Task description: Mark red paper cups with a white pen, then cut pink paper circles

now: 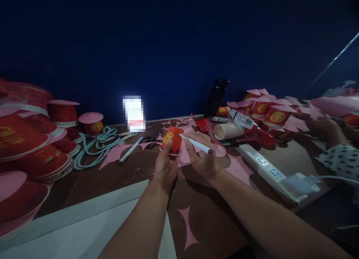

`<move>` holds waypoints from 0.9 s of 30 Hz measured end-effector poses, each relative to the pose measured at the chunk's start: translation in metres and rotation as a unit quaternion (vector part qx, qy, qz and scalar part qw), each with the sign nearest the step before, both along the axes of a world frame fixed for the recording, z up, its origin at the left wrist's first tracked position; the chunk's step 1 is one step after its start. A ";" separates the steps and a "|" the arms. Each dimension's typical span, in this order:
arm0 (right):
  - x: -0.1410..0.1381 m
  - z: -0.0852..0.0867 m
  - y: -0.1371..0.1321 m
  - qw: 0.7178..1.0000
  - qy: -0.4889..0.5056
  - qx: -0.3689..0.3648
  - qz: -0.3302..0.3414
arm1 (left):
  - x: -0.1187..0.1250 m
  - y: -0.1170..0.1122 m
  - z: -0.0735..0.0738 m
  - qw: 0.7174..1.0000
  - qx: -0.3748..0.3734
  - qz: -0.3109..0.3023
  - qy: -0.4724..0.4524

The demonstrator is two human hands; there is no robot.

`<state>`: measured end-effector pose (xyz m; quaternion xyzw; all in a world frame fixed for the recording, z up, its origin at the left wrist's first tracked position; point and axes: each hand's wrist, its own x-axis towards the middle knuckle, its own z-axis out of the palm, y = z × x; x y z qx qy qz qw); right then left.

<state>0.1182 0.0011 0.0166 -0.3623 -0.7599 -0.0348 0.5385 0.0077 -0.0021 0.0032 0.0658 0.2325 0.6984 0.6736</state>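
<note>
1. Holding red cup point(174, 139) above tabletop point(213, 214) in left grip point(165, 165), at that grip's twelve o'clock.
2. Pinching white marker point(198, 145) in right grip point(202, 160), tip toward cup's three o'clock edge.
3. Flanked by cable point(97, 150) at nine o'clock, stacked cups point(228, 131) at three.

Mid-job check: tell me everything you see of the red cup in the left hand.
The red cup looks like paper, with yellow printing on one side and a pale rim at its lower end, so it seems upside down. It leans slightly, held above the brown table. The left hand grips it, thumb over the printed side. The tip of the white marker in the right hand is at its plain red side; whether it touches is unclear.
</note>
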 end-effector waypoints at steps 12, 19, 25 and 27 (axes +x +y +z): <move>0.000 0.000 0.000 1.000 -0.016 0.010 -0.008 | 0.000 0.002 -0.002 1.000 0.001 0.002 0.007; -0.002 -0.001 -0.001 0.999 -0.032 -0.004 -0.005 | 0.000 0.004 -0.006 1.000 0.008 -0.006 -0.010; -0.003 0.000 -0.003 0.999 -0.037 -0.007 -0.002 | -0.001 0.003 -0.008 1.000 0.017 -0.012 -0.012; -0.003 -0.001 -0.003 0.999 -0.040 -0.006 0.000 | -0.002 0.003 -0.008 1.000 0.016 -0.012 -0.012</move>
